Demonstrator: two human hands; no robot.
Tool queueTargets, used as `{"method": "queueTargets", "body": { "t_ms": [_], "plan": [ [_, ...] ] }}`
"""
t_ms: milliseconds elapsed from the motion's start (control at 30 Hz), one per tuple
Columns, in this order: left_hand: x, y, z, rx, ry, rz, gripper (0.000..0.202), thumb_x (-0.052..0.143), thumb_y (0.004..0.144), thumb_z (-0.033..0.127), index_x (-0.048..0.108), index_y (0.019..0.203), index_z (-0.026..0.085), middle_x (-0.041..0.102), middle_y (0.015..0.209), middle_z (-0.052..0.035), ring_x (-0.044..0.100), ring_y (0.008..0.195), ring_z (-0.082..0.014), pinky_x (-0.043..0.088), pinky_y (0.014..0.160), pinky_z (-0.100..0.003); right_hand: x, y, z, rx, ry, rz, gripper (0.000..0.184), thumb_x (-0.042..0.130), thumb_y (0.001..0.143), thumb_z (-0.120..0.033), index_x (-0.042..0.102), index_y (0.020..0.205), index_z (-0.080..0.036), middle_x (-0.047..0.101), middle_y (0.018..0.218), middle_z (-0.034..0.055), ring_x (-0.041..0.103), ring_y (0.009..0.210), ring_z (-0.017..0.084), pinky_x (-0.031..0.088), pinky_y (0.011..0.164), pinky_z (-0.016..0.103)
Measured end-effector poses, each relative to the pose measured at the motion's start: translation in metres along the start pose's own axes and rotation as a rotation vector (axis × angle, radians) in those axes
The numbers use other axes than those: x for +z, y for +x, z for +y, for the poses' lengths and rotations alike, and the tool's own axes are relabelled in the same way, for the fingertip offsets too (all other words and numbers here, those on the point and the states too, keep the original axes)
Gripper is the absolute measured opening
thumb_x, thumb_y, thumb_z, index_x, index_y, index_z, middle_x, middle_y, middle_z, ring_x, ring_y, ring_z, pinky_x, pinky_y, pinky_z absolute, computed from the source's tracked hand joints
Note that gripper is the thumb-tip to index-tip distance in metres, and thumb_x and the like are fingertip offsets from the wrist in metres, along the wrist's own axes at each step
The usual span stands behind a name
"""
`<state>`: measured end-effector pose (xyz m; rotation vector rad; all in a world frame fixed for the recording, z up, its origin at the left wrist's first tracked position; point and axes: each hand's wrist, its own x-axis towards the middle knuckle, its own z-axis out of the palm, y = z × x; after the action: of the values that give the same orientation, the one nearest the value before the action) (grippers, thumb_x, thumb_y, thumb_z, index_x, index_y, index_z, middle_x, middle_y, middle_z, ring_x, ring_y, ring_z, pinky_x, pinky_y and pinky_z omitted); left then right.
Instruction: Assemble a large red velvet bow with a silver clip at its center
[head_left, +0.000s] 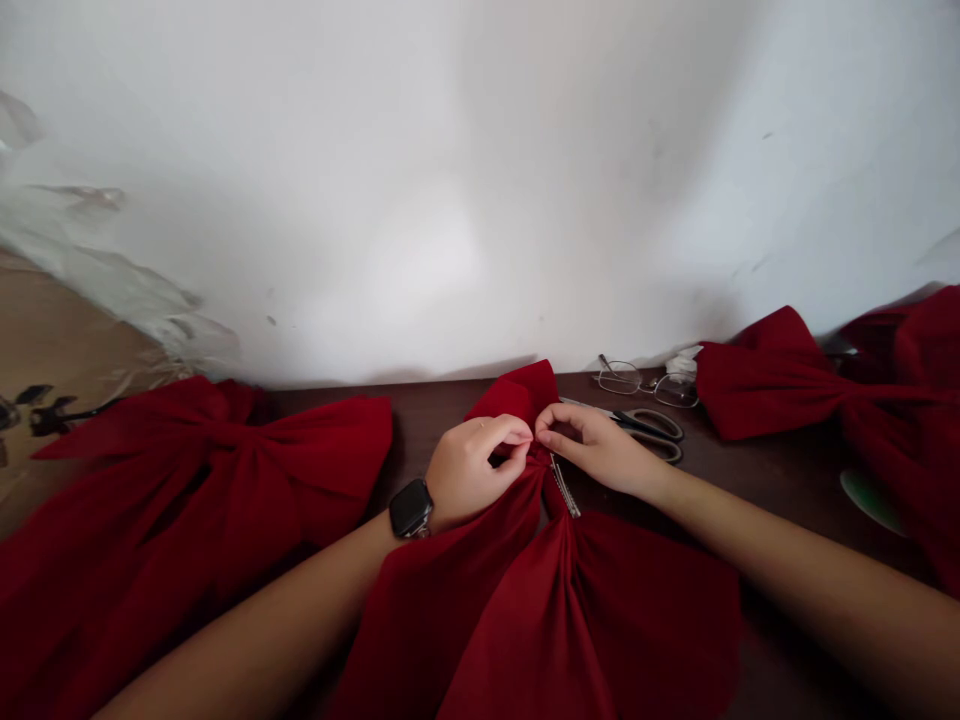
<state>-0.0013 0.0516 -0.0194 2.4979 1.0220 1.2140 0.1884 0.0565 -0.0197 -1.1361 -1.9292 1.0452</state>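
A large red fabric bow [525, 590] lies in front of me, its gathered middle under my fingers and its tails spread toward me. My left hand [474, 465], with a black watch on the wrist, pinches at the gathered part with thumb and forefinger. Close beside it, my right hand [592, 445] pinches at the same spot; the fingertips of both hands nearly meet. What exactly lies between the fingertips is too small to make out. A silver metal hair clip [565, 487] hangs at the gather, just below my right hand.
Scissors [652, 428] with dark handles lie behind my right hand, near eyeglasses [645, 382] by the wall. Another red bow [247, 450] is at the left, and more red bows [780, 385] are at the right. A green-and-white round object [870, 502] sits partly under fabric.
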Motion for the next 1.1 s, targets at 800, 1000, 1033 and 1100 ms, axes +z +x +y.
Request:
{"method": "queueTargets", "body": {
  "t_ms": [800,1000,1033,1100],
  "plan": [
    [-0.0007,-0.0009,-0.0019,0.014,0.009,-0.041,0.011,0.056,0.082,0.013,0.063,0.084,0.021,0.073,0.079,0.0020,0.067,0.070,-0.0106,0.052,0.070,-0.021,-0.0021,-0.0017,-0.0020,0.071,0.121,0.001,0.016,0.055,0.083,-0.032,0.058,0.075,-0.018,0.052,0.068,-0.0019,0.044,0.059,0.010,0.036,0.058,0.023],
    [-0.0058,-0.0013,-0.0052,0.089,0.027,-0.139,0.014,0.051,0.086,0.015,0.064,0.085,0.020,0.071,0.080,0.0014,0.064,0.073,-0.0114,0.048,0.072,-0.023,-0.0029,-0.0027,-0.0035,0.128,0.213,-0.012,0.020,0.055,0.083,-0.036,0.054,0.076,-0.017,0.045,0.066,-0.0035,0.035,0.051,0.007,0.029,0.045,0.019],
    [-0.0070,-0.0011,-0.0054,0.107,0.016,-0.158,0.016,0.050,0.087,0.015,0.064,0.086,0.020,0.071,0.081,0.0009,0.064,0.073,-0.0114,0.048,0.072,-0.023,-0.0026,-0.0026,-0.0029,0.129,0.223,-0.012,0.020,0.055,0.083,-0.037,0.054,0.076,-0.017,0.045,0.066,-0.0036,0.035,0.050,0.006,0.029,0.044,0.018],
    [-0.0090,-0.0007,-0.0058,0.123,-0.016,-0.198,0.018,0.047,0.088,0.014,0.063,0.088,0.020,0.070,0.082,-0.0002,0.063,0.075,-0.0116,0.048,0.073,-0.022,-0.0012,-0.0024,-0.0009,0.133,0.221,0.001,0.020,0.054,0.083,-0.036,0.053,0.077,-0.017,0.045,0.065,-0.0039,0.035,0.048,0.006,0.029,0.042,0.017]
  ]
}}
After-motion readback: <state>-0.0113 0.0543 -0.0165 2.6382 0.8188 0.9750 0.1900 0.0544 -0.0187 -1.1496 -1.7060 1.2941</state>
